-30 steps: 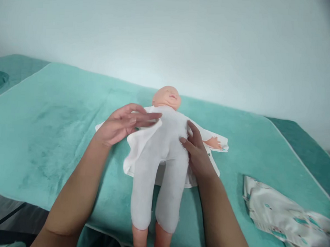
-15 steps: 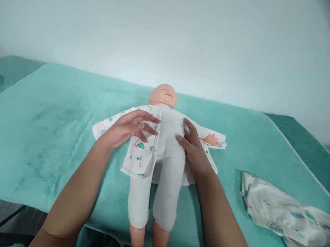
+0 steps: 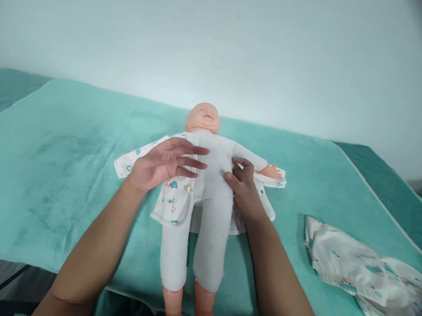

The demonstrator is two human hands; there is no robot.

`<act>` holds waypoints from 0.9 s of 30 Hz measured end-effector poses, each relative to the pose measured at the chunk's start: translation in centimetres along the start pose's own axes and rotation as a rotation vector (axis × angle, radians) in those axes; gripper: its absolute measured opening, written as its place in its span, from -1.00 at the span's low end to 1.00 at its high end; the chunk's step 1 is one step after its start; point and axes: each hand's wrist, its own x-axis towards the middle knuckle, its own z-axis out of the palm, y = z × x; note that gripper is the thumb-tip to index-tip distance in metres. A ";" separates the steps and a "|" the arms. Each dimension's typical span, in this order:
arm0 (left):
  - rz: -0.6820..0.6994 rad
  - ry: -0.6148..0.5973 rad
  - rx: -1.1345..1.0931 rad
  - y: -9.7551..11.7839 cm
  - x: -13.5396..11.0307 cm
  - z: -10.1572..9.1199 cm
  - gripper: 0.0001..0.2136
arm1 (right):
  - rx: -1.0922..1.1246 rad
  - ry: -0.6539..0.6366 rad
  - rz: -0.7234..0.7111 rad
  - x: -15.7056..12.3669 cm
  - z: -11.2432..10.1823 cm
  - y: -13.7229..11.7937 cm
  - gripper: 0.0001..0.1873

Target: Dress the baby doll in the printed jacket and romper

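A baby doll [image 3: 216,163] with a white cloth body lies on its back, its feet toward me. A white printed jacket [image 3: 173,201] with small buttons covers the doll's side at my left, its sleeve stretched outward. On the right the jacket is spread beneath the doll, and the doll's arm [image 3: 250,155] lies bare of the sleeve on top. My left hand [image 3: 168,163] is open over the jacket's front edge, fingers spread toward the doll's chest. Against the doll's right-hand side in view rests my right hand [image 3: 243,183], thumb and forefinger bent but apart; its other fingers are partly hidden.
A teal towel-like cover [image 3: 71,179] is spread over the table. Folded printed cloth in a clear bag [image 3: 361,267] lies at the right. A pale wall [image 3: 217,45] rises behind the table. Dark floor shows at the lower left.
My left hand has turned slightly, fingers reaching farther over the chest. My right fingers have curled more at the doll's side. The whole view has shifted a little.
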 end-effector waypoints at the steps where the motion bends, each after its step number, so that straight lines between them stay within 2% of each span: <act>1: 0.026 0.059 0.010 -0.1 0.0 0.0 -0.59 | 0.015 -0.004 -0.021 0.1 0.0 0.2 -0.42; 5: 0.155 0.261 0.054 0.2 0.1 -0.1 -0.67 | 0.125 -0.086 -0.064 0.4 0.1 0.4 -0.60; 9: 0.221 0.330 0.251 1.2 1.5 1.8 -0.75 | 0.205 -0.175 -0.080 0.5 0.5 -0.3 -0.65; 11: 0.206 0.285 0.438 1.7 3.1 3.3 -0.80 | 0.200 -0.193 -0.095 0.5 0.4 -0.6 -0.65; 14: 0.138 0.125 0.822 1.6 6.4 5.5 -0.85 | 0.166 -0.191 -0.107 0.5 0.2 -0.7 -0.64; 18: 0.135 0.009 1.330 0.4 9.8 6.8 -0.80 | 0.120 -0.188 -0.099 0.8 0.0 -0.4 -0.58; 22: 0.132 -0.094 1.629 -0.5 10.4 6.8 -0.81 | 0.098 -0.217 -0.111 1.1 -0.2 0.1 -0.53; 27: 0.168 -0.122 1.666 0.7 9.2 6.0 -0.66 | 0.059 -0.281 -0.123 0.5 -0.5 -0.3 -0.47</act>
